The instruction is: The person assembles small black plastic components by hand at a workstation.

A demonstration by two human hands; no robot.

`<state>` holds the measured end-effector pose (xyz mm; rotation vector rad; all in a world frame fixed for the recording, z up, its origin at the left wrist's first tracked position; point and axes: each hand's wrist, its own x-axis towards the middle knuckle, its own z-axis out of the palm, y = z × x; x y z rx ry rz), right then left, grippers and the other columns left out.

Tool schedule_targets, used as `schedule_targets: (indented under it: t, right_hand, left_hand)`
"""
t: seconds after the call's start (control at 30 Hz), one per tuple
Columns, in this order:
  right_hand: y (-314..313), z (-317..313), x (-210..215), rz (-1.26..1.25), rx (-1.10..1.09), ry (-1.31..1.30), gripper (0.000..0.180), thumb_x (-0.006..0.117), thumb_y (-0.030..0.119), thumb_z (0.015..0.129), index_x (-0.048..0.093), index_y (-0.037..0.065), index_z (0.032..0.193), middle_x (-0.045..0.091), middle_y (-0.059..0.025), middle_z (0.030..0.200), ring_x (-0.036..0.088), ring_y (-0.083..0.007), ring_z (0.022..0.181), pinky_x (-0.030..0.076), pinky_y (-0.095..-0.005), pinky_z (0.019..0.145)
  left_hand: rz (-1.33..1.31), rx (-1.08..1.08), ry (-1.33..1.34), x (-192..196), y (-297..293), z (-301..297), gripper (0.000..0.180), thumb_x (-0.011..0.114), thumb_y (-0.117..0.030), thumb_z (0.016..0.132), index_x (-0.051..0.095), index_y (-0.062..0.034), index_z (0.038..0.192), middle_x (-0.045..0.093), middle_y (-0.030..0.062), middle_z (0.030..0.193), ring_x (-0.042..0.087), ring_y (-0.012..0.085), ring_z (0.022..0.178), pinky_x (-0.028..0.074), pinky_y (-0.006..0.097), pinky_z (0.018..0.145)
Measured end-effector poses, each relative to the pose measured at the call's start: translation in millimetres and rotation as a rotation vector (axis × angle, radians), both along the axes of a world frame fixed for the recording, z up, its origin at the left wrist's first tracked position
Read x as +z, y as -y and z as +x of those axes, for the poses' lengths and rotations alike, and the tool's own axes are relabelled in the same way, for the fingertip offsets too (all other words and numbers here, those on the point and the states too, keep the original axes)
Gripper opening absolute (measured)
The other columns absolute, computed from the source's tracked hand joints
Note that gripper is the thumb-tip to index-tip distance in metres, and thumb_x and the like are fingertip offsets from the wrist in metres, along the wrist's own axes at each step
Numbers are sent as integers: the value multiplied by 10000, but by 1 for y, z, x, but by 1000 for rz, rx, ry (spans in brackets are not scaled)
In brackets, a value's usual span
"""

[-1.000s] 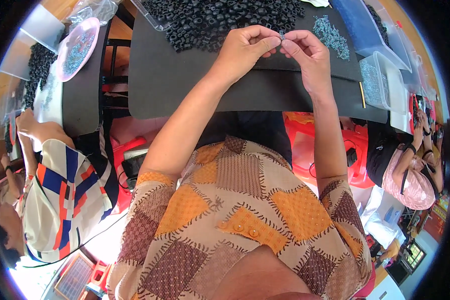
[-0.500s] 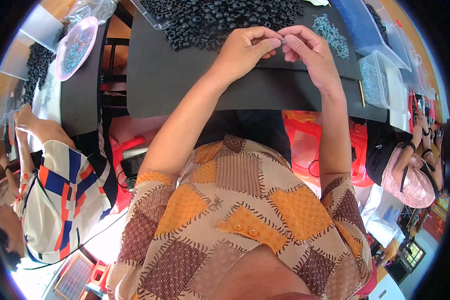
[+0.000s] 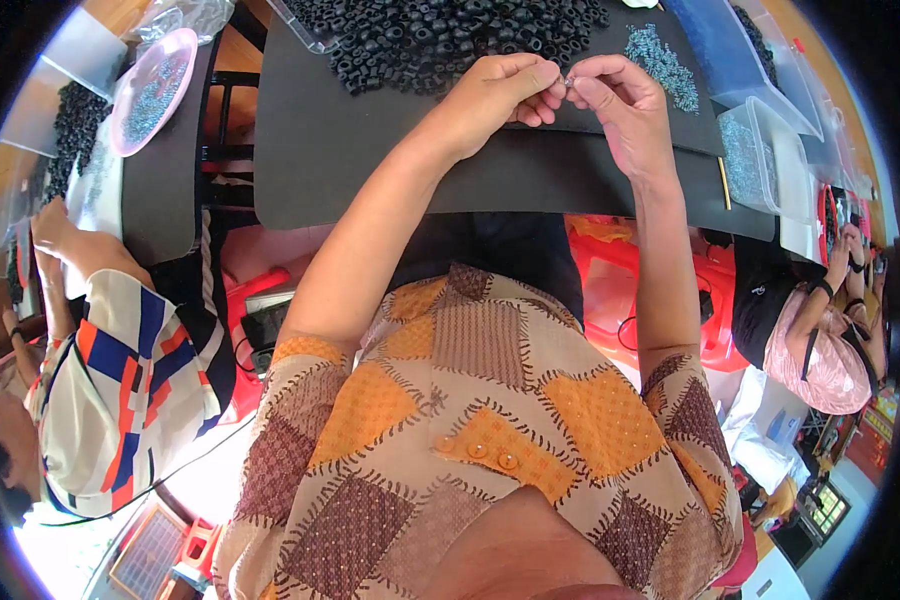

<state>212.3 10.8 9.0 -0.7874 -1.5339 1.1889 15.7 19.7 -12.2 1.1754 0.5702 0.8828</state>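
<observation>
Pile of small black parts on the bench is the ref. pt. L hand is at its near edge, R hand nearer the wearer & a bit R of it. Tiny piece, too small to ID, sits btwn the 2 hands' fingertips, just off the pile's near R edge. R grip: thumb & index pinched nearly to nothing, apparently on that piece. L grip: thumb closed down on bent fingers; can't tell if it has hold of anything. Clear bluish bits lie R of the pile. Step in hand is prob. fine fingertip work on the 1 piece; next move prob. calls for a steady R pinch w/ careful L-R line-up.
</observation>
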Motion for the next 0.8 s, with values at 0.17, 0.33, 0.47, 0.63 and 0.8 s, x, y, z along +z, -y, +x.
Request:
schedule_targets:
  t: [0.17, 0.33, 0.47, 0.63, 0.8]
  right_hand:
    - [1, -7, -4, -104, -120, -158, 126, 678, 49, 876, 682, 11, 996, 692, -49, 894, 641, -97, 814, 503, -226, 724]
    - [4, -21, -6, 14, -207, -67, 122, 694, 24, 856, 680, 7, 977, 695, -48, 906, 632, -84, 815, 497, -213, 742]
    - [6, -26, -2, 118, -229, -30, 100, 695, -14, 843, 686, 15, 938, 696, -39, 916, 624, -75, 838, 494, -205, 763]
    - [6, -28, -2, 231, -242, 34, 91, 683, -37, 841, 689, 17, 914, 696, -47, 947, 626, -85, 853, 495, -204, 764]
    - [4, -24, -6, 279, -232, 20, 86, 682, -28, 843, 688, 21, 915, 694, -55, 978, 629, -94, 869, 493, -214, 786]
  left_hand:
    - [-66, 194, 95, 8, 4, 6, 211, 611, -236, 952, 635, -48, 1045, 664, 33, 949, 631, 105, 845, 514, 215, 764]
    - [-113, 204, 185, 2, 2, 2, 192, 675, -121, 899, 632, -51, 1072, 676, 43, 988, 649, 128, 914, 525, 233, 811]
    - [-109, 228, 236, 4, 1, 1, 215, 692, -96, 880, 631, -55, 1081, 676, 37, 983, 648, 128, 917, 524, 233, 818]
    - [-177, 137, 295, 1, -3, -4, 236, 680, -88, 887, 629, -57, 1116, 666, 33, 1006, 641, 115, 900, 522, 226, 814]
    - [-261, -1, 396, 1, -4, -5, 263, 665, -83, 897, 622, -49, 1154, 658, 33, 1038, 634, 103, 907, 525, 216, 806]
